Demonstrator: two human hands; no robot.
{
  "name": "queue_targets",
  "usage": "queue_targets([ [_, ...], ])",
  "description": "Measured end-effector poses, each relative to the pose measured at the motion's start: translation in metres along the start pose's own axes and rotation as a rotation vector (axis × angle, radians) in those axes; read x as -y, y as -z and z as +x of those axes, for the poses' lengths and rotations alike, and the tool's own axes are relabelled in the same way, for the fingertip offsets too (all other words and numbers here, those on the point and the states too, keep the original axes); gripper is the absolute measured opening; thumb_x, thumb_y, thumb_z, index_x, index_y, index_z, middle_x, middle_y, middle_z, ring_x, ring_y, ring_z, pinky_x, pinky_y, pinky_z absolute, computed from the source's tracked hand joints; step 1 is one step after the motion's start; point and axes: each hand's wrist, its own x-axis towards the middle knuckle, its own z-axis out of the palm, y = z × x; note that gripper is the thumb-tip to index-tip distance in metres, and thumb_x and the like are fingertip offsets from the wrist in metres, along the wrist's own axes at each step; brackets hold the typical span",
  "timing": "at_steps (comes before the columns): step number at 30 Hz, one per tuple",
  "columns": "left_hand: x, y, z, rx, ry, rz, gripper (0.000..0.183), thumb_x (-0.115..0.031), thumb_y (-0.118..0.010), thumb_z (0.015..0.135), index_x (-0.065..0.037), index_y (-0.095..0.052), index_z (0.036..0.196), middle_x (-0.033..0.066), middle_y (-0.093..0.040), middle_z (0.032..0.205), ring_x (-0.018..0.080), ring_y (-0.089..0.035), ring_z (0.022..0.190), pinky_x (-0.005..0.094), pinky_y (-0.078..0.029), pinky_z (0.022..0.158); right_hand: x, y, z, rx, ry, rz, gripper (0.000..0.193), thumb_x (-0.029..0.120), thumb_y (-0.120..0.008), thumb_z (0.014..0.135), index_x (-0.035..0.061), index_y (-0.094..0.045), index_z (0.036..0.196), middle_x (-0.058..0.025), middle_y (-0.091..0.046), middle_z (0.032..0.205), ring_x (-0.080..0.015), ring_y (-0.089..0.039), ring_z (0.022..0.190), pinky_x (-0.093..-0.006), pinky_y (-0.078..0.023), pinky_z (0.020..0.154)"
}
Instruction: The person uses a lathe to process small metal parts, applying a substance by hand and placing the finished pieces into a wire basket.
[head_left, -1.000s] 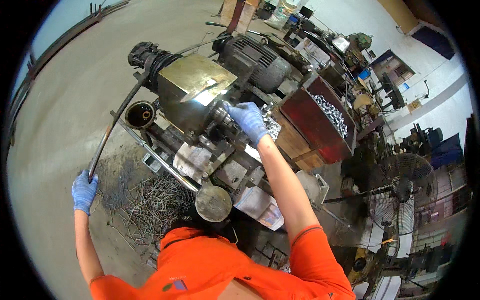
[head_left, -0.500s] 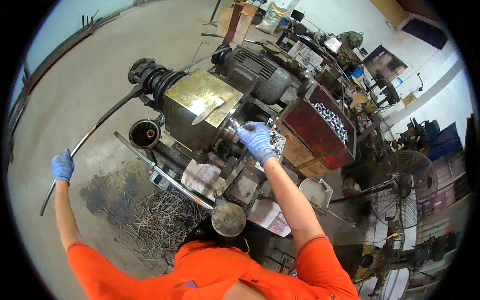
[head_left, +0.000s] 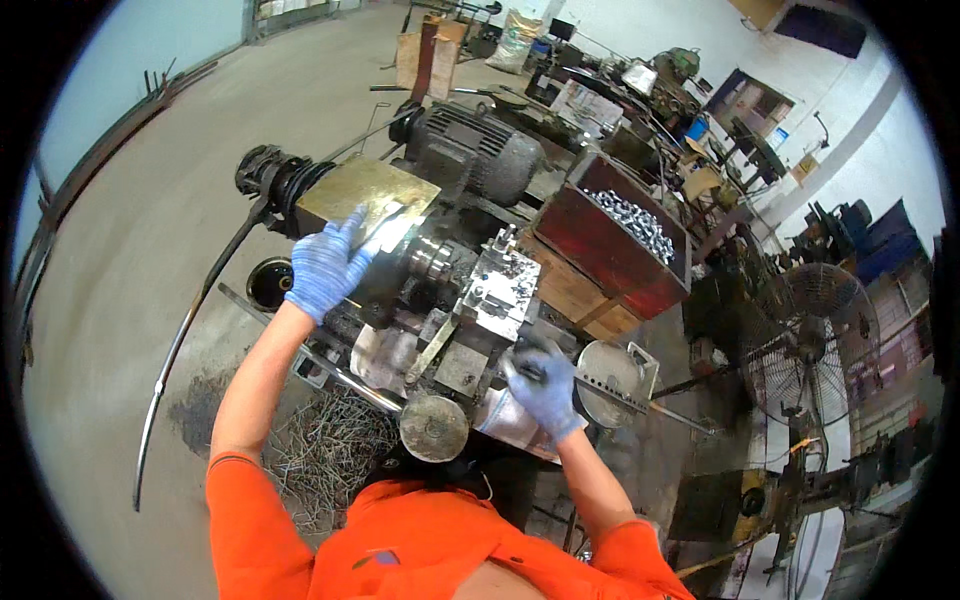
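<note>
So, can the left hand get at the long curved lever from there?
Probably yes: the lever stands out to the left of the left hand, with nothing visible lying over its lower length.

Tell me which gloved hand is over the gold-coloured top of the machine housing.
The left hand, spread over the near edge of that gold-coloured top; the right hand is lower in the picture, beside the pale round disc.

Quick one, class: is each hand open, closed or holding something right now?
Left hand: open, thumb spread, at the yellowish box top.
Right hand: partly curled; too blurred to tell whether it grips.
</note>
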Motion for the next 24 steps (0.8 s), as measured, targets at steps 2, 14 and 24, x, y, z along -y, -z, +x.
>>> queue_targets([
  [2, -0.005, -0.012, -0.005, 0.047, -0.011, -0.004, 0.041, -0.036, -0.055, 0.084, -0.010, -0.055, 0.116, 0.0126, -0.059, 0.068, 0.0271, -0.057, 0.055, 0.0389, -0.044, 0.051, -0.011, 0.027, -0.038, 0.118, -0.208, 0.002, 0.013, 0.015, -0.071, 0.067, 0.0032, -0.065, 0.070, -0.0144, -0.065, 0.080, -0.0280, -0.061, 0.076, -0.0331, -0.048, 0.068],
  [14, 0.049, -0.006, 0.091, 0.174, 0.117, 0.261, 0.032, -0.036, -0.043, 0.088, -0.012, -0.064, 0.086, 0.0130, -0.064, 0.070, 0.0293, -0.063, 0.067, 0.0427, -0.049, 0.061, -0.061, 0.088, -0.152, -0.027, -0.616, 0.120, 0.009, 0.006, -0.069, 0.068, -0.0013, -0.065, 0.073, -0.0134, -0.066, 0.085, -0.0223, -0.063, 0.080, -0.0300, -0.047, 0.074],
  [24, -0.061, 0.001, 0.079, 0.348, -0.152, -0.076, 0.031, -0.034, -0.048, 0.085, -0.008, -0.064, 0.080, 0.0172, -0.061, 0.073, 0.0354, -0.059, 0.071, 0.0444, -0.045, 0.067, -0.054, 0.086, -0.154, -0.026, -0.541, 0.108, 0.009, 0.006, -0.068, 0.068, 0.0004, -0.066, 0.075, -0.0137, -0.065, 0.086, -0.0240, -0.062, 0.078, -0.0308, -0.047, 0.073],
])
